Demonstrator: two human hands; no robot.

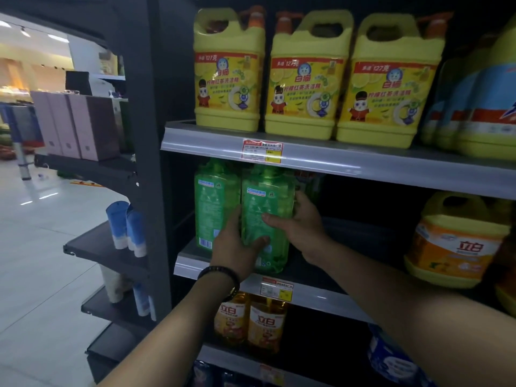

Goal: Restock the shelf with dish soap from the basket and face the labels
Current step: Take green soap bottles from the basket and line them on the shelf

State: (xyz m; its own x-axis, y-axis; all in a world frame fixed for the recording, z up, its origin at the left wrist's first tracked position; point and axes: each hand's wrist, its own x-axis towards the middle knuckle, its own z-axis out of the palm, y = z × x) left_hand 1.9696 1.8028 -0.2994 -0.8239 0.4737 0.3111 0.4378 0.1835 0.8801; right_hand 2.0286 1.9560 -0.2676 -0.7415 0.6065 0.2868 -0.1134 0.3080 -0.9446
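Right now we have both hands on one green dish soap bottle [265, 208], which stands upright at the front of the middle shelf [192, 266]. Our left hand [234, 247] grips its lower left side, thumb across the front and fingers tucked behind. Our right hand [301, 224] wraps its right side higher up, thumb laid on the front. Whether the base rests fully on the shelf we cannot tell. The face turned to us carries a small blue logo and fine print.

Touching this bottle on its left is a second green bottle [215, 202] with a barcode low on its facing side. Behind the bottle more green bottles show dimly. Above it, three yellow lemon dish soap jugs [301, 79] stand in a row with their labels facing out, and a red and yellow price tag [262, 152] hangs between them and the bottle. Well to its right sits a yellow jug with an orange label [455, 241]. Below it stand two amber bottles [266, 325]. A dark beaded bracelet [220, 272] circles our left wrist.
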